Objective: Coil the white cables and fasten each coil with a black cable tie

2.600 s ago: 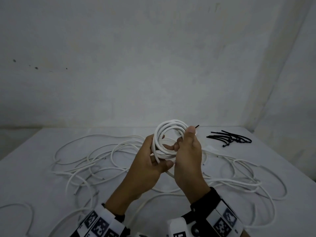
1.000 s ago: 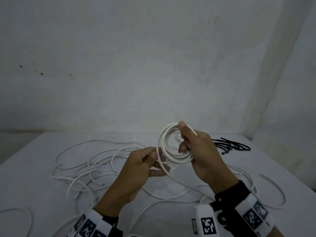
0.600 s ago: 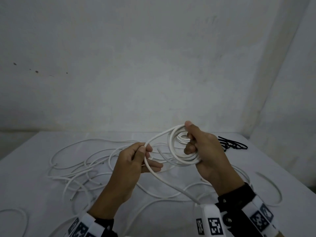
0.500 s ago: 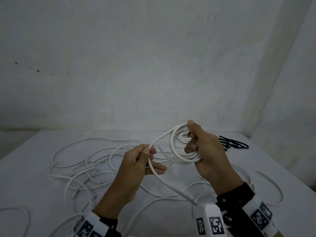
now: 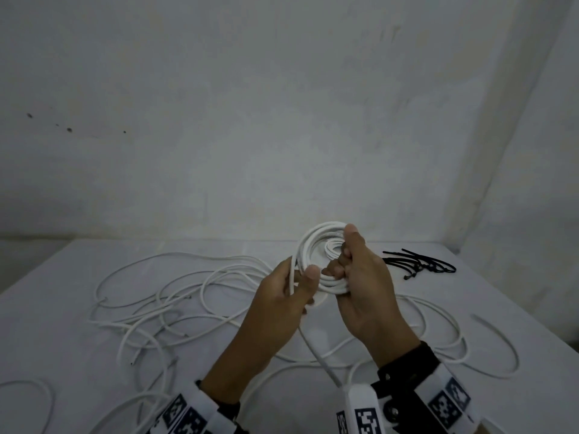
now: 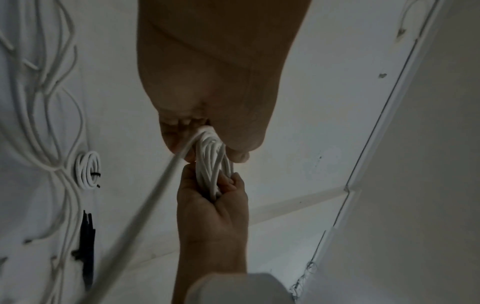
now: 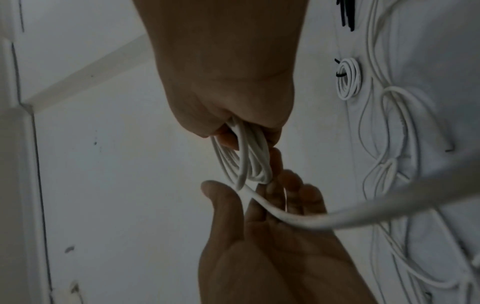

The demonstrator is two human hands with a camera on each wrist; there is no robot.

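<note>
A white cable coil (image 5: 313, 245) is held upright above the table. My right hand (image 5: 344, 261) grips its right side, thumb on top and fingers curled through the loops (image 7: 246, 160). My left hand (image 5: 300, 277) is against the coil's lower left and pinches the cable's loose strand (image 5: 293, 277) between thumb and fingers. That strand runs down toward my wrists (image 5: 316, 355). In the left wrist view the coil (image 6: 213, 164) sits between both hands. A bunch of black cable ties (image 5: 419, 266) lies on the table to the right of my right hand.
Several loose white cables (image 5: 175, 296) sprawl over the white table (image 5: 62, 324), left and right of my hands. One small coil bound with a black tie (image 7: 349, 79) lies on the table near the ties. A wall corner stands close behind.
My left hand has carried the loose strand up and right to the coil, closing the gap to my right hand. The coil stays in my right hand's grip.
</note>
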